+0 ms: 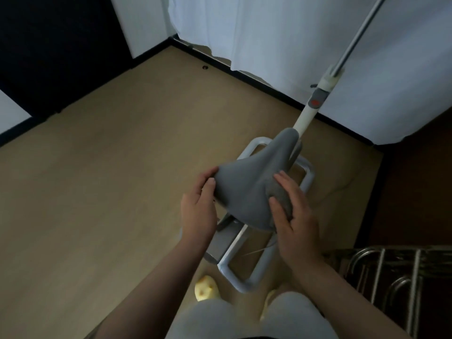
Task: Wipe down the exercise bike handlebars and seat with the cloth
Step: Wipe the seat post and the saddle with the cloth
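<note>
The gray seat (254, 177) of the bike is seen from above, in the middle of the view. Its long line runs from its wide back end, close to the person, up to its thin nose, which points away and a bit to the right, toward the white post (307, 113). The left hand (198, 204) is curled round the left edge of the seat's wide end and grips it. The right hand (293, 216) is laid on the right back part of the seat, with its fingers nearly straight. A gray cloth (281, 199) is pressed under that hand against the seat; it is the same gray as the seat, so its edges are hard to make out. Below the seat, the pale gray frame (244, 277) of the bike is stood on the tan floor (110, 179). Near the frame's close end, a yellow slipper (205, 288) is seen. To the right of the seat, a metal rack (391, 277) is seen.
</note>
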A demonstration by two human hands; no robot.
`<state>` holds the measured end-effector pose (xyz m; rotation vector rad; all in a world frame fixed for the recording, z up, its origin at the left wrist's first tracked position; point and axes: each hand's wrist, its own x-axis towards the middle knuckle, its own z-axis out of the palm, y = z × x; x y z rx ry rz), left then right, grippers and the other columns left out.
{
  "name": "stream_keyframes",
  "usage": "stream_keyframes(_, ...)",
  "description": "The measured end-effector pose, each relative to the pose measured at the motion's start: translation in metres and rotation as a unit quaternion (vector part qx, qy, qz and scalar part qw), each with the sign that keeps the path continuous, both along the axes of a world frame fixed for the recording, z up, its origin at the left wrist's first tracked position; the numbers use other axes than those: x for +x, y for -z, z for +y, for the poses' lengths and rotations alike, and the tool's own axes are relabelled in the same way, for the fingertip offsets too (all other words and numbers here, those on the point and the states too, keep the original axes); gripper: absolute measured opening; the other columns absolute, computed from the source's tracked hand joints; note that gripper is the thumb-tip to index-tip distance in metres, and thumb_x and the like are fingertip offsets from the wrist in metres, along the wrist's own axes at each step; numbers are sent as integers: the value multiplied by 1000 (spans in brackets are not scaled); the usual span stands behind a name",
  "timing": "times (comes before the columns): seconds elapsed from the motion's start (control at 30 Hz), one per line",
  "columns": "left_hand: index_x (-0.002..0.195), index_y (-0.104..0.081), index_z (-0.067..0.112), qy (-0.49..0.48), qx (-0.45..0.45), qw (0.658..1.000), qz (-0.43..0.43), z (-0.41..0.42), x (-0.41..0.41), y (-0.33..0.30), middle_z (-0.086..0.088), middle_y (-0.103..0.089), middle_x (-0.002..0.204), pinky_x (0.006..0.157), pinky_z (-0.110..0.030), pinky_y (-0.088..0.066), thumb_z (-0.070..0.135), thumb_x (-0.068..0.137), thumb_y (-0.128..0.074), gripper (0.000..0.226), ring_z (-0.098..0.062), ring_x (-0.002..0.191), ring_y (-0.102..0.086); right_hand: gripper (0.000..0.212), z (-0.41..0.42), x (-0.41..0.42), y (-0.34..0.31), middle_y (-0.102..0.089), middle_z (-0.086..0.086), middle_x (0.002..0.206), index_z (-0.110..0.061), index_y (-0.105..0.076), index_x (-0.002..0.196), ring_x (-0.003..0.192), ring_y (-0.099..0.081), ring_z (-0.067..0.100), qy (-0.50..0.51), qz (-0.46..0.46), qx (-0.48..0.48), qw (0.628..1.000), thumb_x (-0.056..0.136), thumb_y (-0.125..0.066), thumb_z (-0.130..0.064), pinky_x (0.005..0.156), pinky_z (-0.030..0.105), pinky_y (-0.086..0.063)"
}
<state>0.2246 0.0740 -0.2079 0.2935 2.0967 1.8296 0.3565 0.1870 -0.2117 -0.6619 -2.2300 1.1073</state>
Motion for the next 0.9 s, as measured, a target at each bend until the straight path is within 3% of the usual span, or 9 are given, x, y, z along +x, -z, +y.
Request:
stream_keyframes(0.07, 126, -64, 19, 7, -3, 1000, 6, -1, 7, 1, 11, -64, 124, 98, -16, -40, 22, 94, -45, 37, 1, 117, -54, 36, -12, -9, -3, -49, -4, 142, -21, -54, 132, 135, -41, 11, 4, -13, 72, 997, 98, -47, -30, 104, 44, -44)
stream_keyframes(0.17, 130, -61, 18, -13, 15, 1000, -7, 2, 13, 0, 8, -61, 130, 101, -19, -38, 22, 94, -47, 38, -2, 122, -52, 36, -4, -30, -15, -56, 0, 136, -16, -61, 127, 129, -48, 15, -93, -58, 207, 972, 95, -51, -28, 104, 42, -42)
stream_keyframes(0.3, 133, -57, 18, -28, -13, 999, -8, 8, 21, -9, 6, -56, 137, 103, -19, -35, 12, 100, -43, 36, -3, 124, -48, 41, 9, -16, -16, -51, -3, 142, -19, -55, 134, 134, -42, 11, -143, -82, 178, 970, 95, -49, -31, 111, 40, -36)
stream_keyframes(0.4, 145, -43, 16, -2, -64, 998, 14, 12, 33, -13, 5, -36, 154, 118, -28, -21, 18, 102, -40, 43, -5, 141, -30, 42, 11, -11, -16, -50, -2, 142, -19, -55, 134, 134, -42, 12, -163, -85, 175, 967, 96, -47, -32, 112, 40, -34)
stream_keyframes(0.53, 152, -28, 12, 21, -121, 991, 57, 21, 43, -14, -2, -16, 162, 119, -24, -4, 32, 102, -37, 54, -11, 149, -9, 37, 43, -54, -29, -55, -1, 135, -19, -54, 133, 125, -47, 17, -122, -146, 135, 972, 98, -50, -30, 108, 42, -36)
stream_keyframes(0.67, 148, -35, 13, 44, -130, 984, 111, 17, 47, -12, -1, -24, 158, 112, -14, -6, 46, 95, -30, 62, -13, 148, -12, 36, 16, -54, -27, -57, 1, 133, -18, -55, 130, 123, -49, 19, -80, -129, 141, 978, 94, -55, -27, 108, 41, -37)
stream_keyframes(0.77, 143, -45, 11, 44, -104, 987, 110, 18, 41, -15, 2, -34, 152, 113, -17, -11, 34, 103, -33, 47, -12, 145, -21, 39, 26, -46, -27, -55, -1, 137, -20, -52, 134, 127, -46, 16, -168, -129, 163, 964, 97, -51, -30, 111, 35, -30)
stream_keyframes(0.9, 129, -59, 8, 56, -88, 992, 78, 24, 27, -25, 14, -43, 130, 118, -26, -12, 17, 105, -36, 35, -5, 133, -31, 36, 55, -68, -32, -55, -1, 136, -19, -50, 133, 129, -45, 17, -82, -182, 151, 968, 99, -48, -31, 116, 37, -23)
